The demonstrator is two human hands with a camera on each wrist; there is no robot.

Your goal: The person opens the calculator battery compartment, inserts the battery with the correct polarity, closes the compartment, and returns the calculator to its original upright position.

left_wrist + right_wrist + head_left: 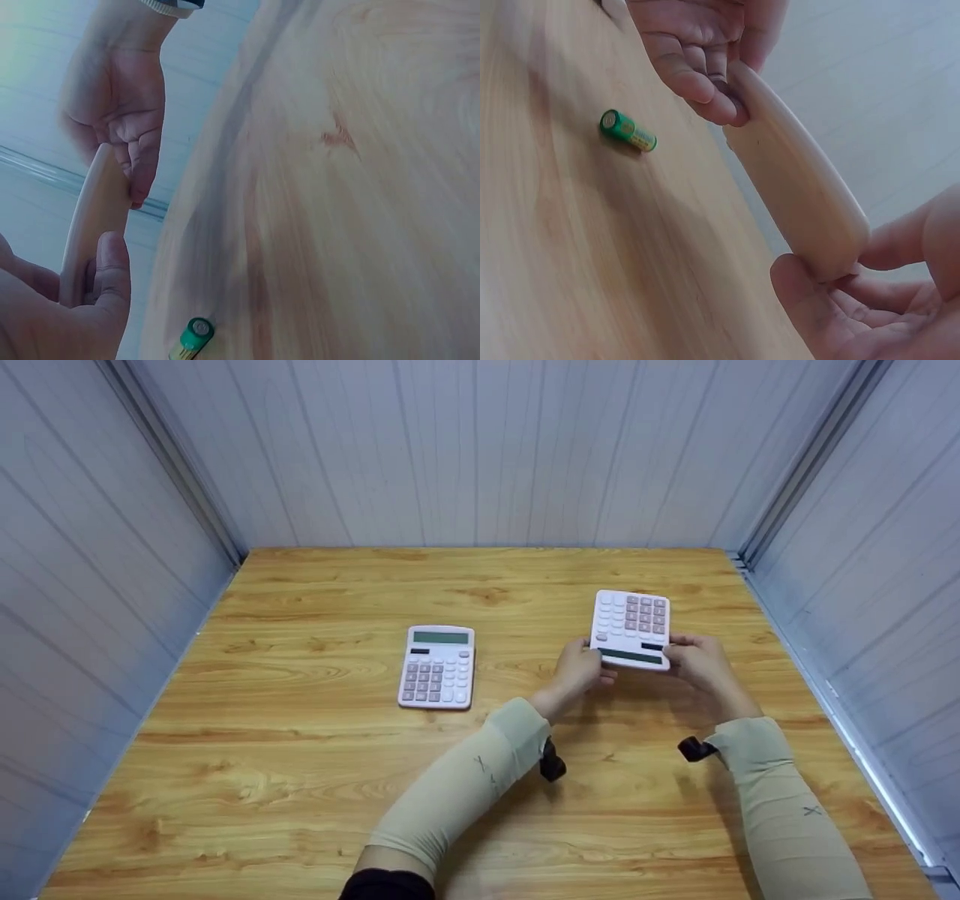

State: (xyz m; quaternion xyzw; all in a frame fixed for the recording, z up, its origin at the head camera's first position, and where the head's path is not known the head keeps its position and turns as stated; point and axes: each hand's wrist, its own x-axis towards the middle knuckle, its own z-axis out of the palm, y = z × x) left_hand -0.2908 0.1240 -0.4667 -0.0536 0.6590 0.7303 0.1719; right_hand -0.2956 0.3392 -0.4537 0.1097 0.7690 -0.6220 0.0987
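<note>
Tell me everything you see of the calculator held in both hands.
The held calculator looks like pale plastic, with white and pinkish-grey keys. The dark display is at the near end, a smaller dark panel just beyond; no digits are readable. It is off the table, over its right side, gripped by the left hand and right hand at opposite edges.

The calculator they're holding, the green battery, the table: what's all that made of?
The held calculator looks like hard plastic, pale and smooth, with rounded edges. The battery seems metal, grey-ended, in a shiny green wrapper. The table shows grain and a soft sheen: wood, or perhaps printed laminate.
</note>
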